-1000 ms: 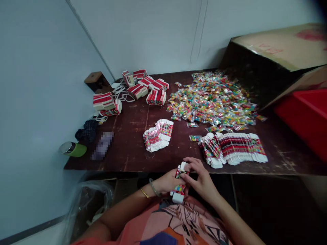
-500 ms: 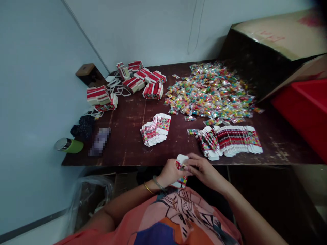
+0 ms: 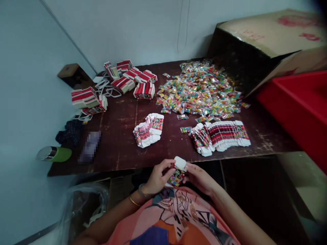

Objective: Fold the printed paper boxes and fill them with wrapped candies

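Both hands hold one small printed carton (image 3: 178, 172) with a white flap, just below the near edge of the dark wooden table (image 3: 122, 146). My left hand (image 3: 157, 177) pinches its left side and my right hand (image 3: 198, 175) grips its right side. A short fanned stack of flat cartons (image 3: 148, 131) lies on the table ahead of my left hand. A longer fanned row of flat cartons (image 3: 219, 136) lies ahead of my right hand. Behind them spreads a heap of colourful candy packets (image 3: 199, 92).
Bundles of red-and-white cartons (image 3: 122, 83) and loose white bands sit at the table's far left. A green flask (image 3: 55, 154), a dark cloth and a blurred object lie at the left edge. A big cardboard box (image 3: 268, 37) and a red bin (image 3: 298, 105) stand on the right.
The carton has been turned in my hands and now shows its printed face with the white flap up. The view has shifted, so the table appears further left.
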Demonstrator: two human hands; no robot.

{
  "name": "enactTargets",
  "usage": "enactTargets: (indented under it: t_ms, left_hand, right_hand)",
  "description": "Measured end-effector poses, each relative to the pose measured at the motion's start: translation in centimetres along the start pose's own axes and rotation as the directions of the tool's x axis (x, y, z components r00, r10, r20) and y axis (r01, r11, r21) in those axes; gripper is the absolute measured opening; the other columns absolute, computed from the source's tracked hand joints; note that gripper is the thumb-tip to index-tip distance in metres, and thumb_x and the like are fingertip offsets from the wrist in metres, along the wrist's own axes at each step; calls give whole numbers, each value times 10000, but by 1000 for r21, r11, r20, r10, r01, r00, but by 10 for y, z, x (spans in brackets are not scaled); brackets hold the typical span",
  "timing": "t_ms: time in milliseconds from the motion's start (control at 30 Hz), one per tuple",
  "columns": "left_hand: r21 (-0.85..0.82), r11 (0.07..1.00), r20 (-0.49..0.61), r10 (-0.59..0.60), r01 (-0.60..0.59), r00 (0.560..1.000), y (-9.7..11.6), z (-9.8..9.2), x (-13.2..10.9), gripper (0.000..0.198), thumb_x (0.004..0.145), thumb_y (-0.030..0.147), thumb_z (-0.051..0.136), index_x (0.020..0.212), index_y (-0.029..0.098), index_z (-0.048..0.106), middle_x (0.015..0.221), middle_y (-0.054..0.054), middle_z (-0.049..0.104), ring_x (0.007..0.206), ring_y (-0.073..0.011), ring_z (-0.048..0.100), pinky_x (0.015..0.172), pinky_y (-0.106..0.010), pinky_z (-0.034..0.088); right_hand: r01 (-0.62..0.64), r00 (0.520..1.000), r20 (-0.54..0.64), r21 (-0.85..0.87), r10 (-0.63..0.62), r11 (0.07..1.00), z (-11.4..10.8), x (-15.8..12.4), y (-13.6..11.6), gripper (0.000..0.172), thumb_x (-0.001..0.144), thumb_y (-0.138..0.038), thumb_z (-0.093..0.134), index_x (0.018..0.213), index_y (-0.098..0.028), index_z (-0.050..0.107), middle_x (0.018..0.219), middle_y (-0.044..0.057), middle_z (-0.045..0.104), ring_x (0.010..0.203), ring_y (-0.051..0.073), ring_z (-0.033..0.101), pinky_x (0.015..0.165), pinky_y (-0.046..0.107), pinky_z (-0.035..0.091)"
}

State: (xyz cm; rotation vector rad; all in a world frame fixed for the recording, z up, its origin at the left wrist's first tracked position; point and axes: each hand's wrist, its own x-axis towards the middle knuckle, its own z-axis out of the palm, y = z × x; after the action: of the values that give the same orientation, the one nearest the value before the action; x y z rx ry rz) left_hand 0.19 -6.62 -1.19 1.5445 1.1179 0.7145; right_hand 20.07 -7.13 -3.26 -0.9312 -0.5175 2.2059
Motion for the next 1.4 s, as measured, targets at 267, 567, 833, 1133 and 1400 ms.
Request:
enactTargets:
  t_ms: [267,567,833,1133,1400]
  left_hand:
    - [-45,998,-85,-47,43,995,0,-4,-9,258,872,289,559,1088,172,638,937,-52,660,823,-156,598,763,-253,461]
    - [-693,663,14,-382,285,924,9,11,-13,478,846,359,561,1289,205,464,1068,-63,669,916,-202,618,813,-308,463]
    - [-860,327,208,-475,391,855,16,8,-1,701,756,192,578,1414,193,337,1122,-73,667,1038,-219,587,913,-333,401]
    - [-830,205,306,-609,518,732,12,2,11,673,662,40,479,1329,124,455,894,-64,696,748,-161,621,741,-280,445]
    - [-855,201,316,-529,478,788,10,2,4,785,734,171,501,1464,211,216,1019,-54,687,866,-187,635,827,-332,441]
  right_hand:
    - [-26,1000,5,-120,27,992,6,-5,-11,268,775,-383,714,886,-143,676,626,-29,538,516,47,472,516,164,432]
    - [73,997,55,-587,-50,807,28,15,-24,274,780,-334,651,992,-160,650,723,-22,583,486,58,461,437,183,442]
    - [297,937,214,-905,-276,304,28,15,-42,169,817,-176,598,896,-209,744,906,30,611,774,132,591,710,242,470]
    - [240,909,161,-957,-385,166,54,-1,-32,283,934,-296,495,861,-200,751,853,45,644,768,140,595,727,247,439]
    - [261,937,137,-886,-322,383,33,16,-35,173,819,-359,660,909,-254,765,839,38,690,730,164,624,673,273,457]
